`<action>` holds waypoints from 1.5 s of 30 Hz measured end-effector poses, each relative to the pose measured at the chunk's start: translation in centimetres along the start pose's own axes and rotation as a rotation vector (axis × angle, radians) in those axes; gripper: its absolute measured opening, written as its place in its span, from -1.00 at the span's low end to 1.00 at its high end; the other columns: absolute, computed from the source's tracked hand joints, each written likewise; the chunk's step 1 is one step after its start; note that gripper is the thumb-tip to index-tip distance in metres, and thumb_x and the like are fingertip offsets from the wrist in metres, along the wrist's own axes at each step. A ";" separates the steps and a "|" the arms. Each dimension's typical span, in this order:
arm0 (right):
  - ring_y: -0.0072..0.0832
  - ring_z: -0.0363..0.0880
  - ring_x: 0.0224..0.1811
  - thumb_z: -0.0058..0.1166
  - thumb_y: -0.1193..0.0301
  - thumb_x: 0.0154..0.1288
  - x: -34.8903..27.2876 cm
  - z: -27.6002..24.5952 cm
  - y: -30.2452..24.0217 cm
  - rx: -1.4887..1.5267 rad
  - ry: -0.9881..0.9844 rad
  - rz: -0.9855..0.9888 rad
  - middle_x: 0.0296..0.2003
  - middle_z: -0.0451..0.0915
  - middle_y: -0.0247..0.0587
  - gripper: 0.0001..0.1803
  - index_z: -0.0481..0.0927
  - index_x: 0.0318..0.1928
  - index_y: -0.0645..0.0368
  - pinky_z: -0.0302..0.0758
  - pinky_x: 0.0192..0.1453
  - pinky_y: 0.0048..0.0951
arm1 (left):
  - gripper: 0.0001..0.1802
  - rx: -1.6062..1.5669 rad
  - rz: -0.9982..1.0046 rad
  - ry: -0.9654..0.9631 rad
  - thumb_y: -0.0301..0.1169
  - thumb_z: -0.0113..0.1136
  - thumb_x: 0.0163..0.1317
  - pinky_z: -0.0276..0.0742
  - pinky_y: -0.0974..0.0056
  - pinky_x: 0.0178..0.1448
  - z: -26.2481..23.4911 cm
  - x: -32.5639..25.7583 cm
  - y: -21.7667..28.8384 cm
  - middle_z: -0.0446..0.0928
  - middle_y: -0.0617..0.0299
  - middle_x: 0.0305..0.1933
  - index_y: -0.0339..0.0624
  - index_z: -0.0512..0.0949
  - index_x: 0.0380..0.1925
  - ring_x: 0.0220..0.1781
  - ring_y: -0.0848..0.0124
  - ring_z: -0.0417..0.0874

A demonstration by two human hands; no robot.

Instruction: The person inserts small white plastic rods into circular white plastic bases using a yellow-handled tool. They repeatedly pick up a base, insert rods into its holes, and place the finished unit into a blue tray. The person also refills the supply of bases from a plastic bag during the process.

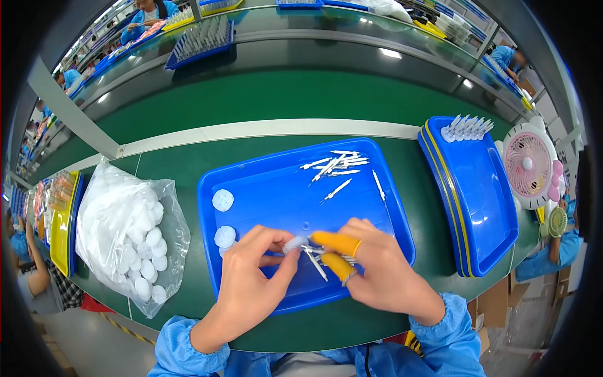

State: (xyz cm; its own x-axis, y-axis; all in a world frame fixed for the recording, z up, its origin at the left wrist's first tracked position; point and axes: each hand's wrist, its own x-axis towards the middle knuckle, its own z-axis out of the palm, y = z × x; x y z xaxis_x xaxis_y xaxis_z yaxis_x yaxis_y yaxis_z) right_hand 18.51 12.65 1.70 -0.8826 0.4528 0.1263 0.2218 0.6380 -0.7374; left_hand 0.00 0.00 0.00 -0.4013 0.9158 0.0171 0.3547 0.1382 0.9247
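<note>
Our left hand [251, 270] is pinched narrow, thumb and forefinger closed on the edge of a pale disc [295, 244] just above the blue tray [251, 179]; our right hand [380, 267] is closed in around a few slim white sticks [316, 264], its covered forefinger tip at the disc's right side; we judge the step in hand to be fitting a stick to the disc; the next move seems to call for a firm left pinch and a straight, light push from the right, though the exact contact is hidden by our fingers.

As for materials, from the left: a clear, crinkled plastic bag [103, 213] slumps on the smooth green worktop [326, 330], full of rounded, milky discs [144, 250]; inside the tray's left side lie a few loose discs [223, 200], round and matt with dimpled faces; the tray itself is glossy moulded plastic with rounded corners; yellow finger covers [336, 242], rubbery-looking, sheathe our right thumb and forefinger; toward the tray's far right, loose white sticks [339, 164] lie in a jumble, slender and rigid-looking, some with thin dark tips; farther right, upright sticks [468, 127] stand in rows on stacked trays [480, 213], beside a pink-and-white fan [527, 162].
</note>
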 end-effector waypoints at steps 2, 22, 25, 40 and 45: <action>-0.08 0.53 -0.08 0.27 0.71 -0.05 -0.6 0.5 -0.1 -0.029 0.014 -0.099 -0.14 0.57 -0.02 -0.51 0.74 0.02 0.45 0.48 -0.01 -0.05 | -0.82 0.006 0.061 -0.009 -0.64 0.36 0.34 0.86 0.22 -0.08 0.4 -0.1 0.0 0.66 0.06 -0.10 -0.35 0.70 -0.06 -0.10 0.24 0.83; -0.06 0.52 -0.13 0.26 0.70 -0.09 -0.6 1.1 0.4 -0.092 0.036 -0.046 -0.20 0.58 0.03 -0.58 0.74 -0.09 0.52 0.49 -0.03 -0.09 | -0.82 0.114 0.074 0.052 -0.66 0.47 0.25 0.89 0.25 -0.09 0.7 -0.3 0.3 0.73 0.07 -0.19 -0.40 0.65 -0.19 -0.16 0.35 0.86; -0.05 0.54 -0.09 0.27 0.68 -0.10 -0.7 1.4 0.0 -0.075 0.041 -0.036 -0.17 0.59 0.04 -0.58 0.72 -0.11 0.54 0.52 0.02 -0.08 | -0.82 0.120 0.086 0.042 -0.67 0.47 0.25 0.89 0.24 -0.09 0.8 -0.3 0.1 0.72 0.07 -0.18 -0.41 0.66 -0.19 -0.16 0.36 0.85; -0.06 0.61 -0.28 0.24 0.74 -0.10 -1.1 3.9 -0.4 0.034 0.286 -0.082 -0.31 0.66 0.00 -0.52 0.76 -0.04 0.43 0.56 -0.25 -0.17 | -0.79 0.162 0.226 0.089 -0.65 0.42 0.17 0.81 0.18 -0.19 1.1 -0.9 -0.3 0.63 0.03 -0.26 -0.36 0.66 -0.17 -0.30 0.15 0.82; -0.06 0.61 -0.29 0.24 0.74 -0.08 -0.8 4.8 -0.8 0.016 0.311 -0.054 -0.31 0.66 0.00 -0.56 0.78 -0.07 0.41 0.55 -0.27 -0.15 | -0.76 0.229 0.215 0.075 -0.63 0.42 0.18 0.73 0.15 -0.30 1.5 -1.4 -0.6 0.60 0.03 -0.26 -0.35 0.65 -0.15 -0.33 0.15 0.80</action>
State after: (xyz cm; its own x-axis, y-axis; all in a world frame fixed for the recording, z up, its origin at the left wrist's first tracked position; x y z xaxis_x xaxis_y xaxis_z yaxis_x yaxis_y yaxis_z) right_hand 17.09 8.81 -0.99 -0.7234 0.5886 0.3608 0.1693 0.6579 -0.7339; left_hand 1.60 -0.79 -1.13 -0.3544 0.9042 0.2383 0.6155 0.0338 0.7874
